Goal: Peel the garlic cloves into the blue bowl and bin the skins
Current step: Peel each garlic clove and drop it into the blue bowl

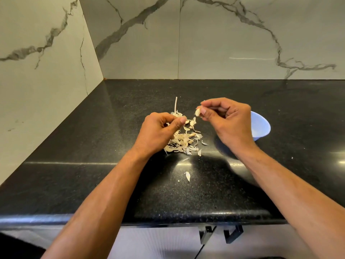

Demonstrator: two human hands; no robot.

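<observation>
My right hand (pixel 222 119) pinches a pale garlic clove (pixel 197 112) between thumb and fingertips, held above the counter. My left hand (pixel 158 131) has its fingers curled and pinches a small bit of skin (pixel 183 122) over the pile. A heap of papery garlic skins (pixel 183 142) with a thin dry stalk (pixel 175 104) lies on the black counter between my hands. The blue bowl (pixel 260 126) sits to the right, mostly hidden behind my right hand; its contents are out of sight.
The black speckled counter (pixel 112 174) meets marble walls at the back and left. A loose skin flake (pixel 187 176) lies nearer the front edge. Black handles (pixel 220 233) show below the counter edge. No bin is in view.
</observation>
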